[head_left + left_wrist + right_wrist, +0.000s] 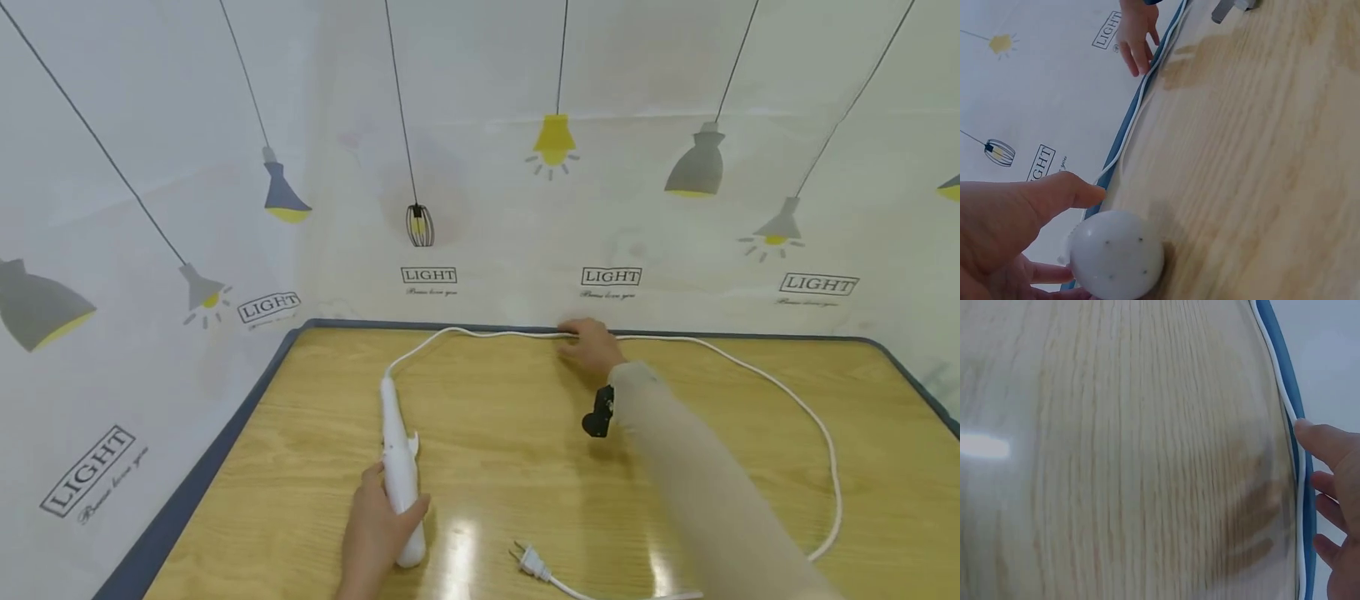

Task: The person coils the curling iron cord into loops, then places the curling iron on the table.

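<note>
A white, long-bodied corded appliance [402,479] lies on the table, its narrow cord end pointing to the back and a small hook-shaped part on its right side. My left hand [372,525] holds its wider half, with the thumb across it. Its rounded end [1119,255], with several small dark dots, faces the left wrist camera. The white cord [795,400] runs along the back edge and curves down the right side. There my right hand [594,347] touches the cord with a fingertip [1307,430], its other fingers loosely extended over the blue edge.
A white two-prong plug [533,564] lies near the front of the wooden table [487,417]. The table has a dark blue rim [225,454]. Behind and to the left rises a white backdrop [495,192] printed with lamps. A black wrist camera [599,412] sits below my right wrist.
</note>
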{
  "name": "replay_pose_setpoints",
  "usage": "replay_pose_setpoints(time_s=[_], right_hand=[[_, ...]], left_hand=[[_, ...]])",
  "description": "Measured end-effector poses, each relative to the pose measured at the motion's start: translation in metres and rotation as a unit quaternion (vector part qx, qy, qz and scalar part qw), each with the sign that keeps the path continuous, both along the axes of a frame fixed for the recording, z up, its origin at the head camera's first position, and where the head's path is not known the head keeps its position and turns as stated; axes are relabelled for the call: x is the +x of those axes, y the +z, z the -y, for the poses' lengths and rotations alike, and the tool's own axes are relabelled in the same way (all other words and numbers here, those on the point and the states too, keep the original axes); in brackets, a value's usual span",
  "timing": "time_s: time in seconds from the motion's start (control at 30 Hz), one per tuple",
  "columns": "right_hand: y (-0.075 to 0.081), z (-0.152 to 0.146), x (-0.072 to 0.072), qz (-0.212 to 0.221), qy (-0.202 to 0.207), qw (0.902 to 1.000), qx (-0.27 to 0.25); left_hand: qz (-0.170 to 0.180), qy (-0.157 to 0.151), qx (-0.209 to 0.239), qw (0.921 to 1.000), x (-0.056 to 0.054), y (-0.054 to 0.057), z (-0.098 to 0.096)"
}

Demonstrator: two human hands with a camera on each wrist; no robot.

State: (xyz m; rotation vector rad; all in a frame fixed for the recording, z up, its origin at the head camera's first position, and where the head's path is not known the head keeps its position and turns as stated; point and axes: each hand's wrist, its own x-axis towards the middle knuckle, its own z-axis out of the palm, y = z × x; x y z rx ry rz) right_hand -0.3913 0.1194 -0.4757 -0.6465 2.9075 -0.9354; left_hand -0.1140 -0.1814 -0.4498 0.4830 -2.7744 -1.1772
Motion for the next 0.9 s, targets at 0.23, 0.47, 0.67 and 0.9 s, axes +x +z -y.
replay_pose_setpoints(time_s=[0.23,0.47,0.67,0.9], right_hand=[[0.001,0.009,0.007,-0.023,-0.068,0.9970,0.029],[-0.004,0.008,0.008,-0.060,-0.115,0.9893,0.067],[0.003,0.001,0.003,-0.046,-0.080,0.9956,0.019],[0.021,-0.012,0.005,-0.032,-0.022,0.9991,-0.014]], left_hand=[[-0.023,0.024,-0.046,0.9984,0.007,-0.005,-0.014],[-0.060,0.039,-0.046,0.9964,0.007,-0.009,-0.024],[-0.056,0.061,-0.018,0.9964,0.004,-0.009,-0.021],[-0.040,0.057,0.014,0.9974,-0.004,-0.007,-0.002]])
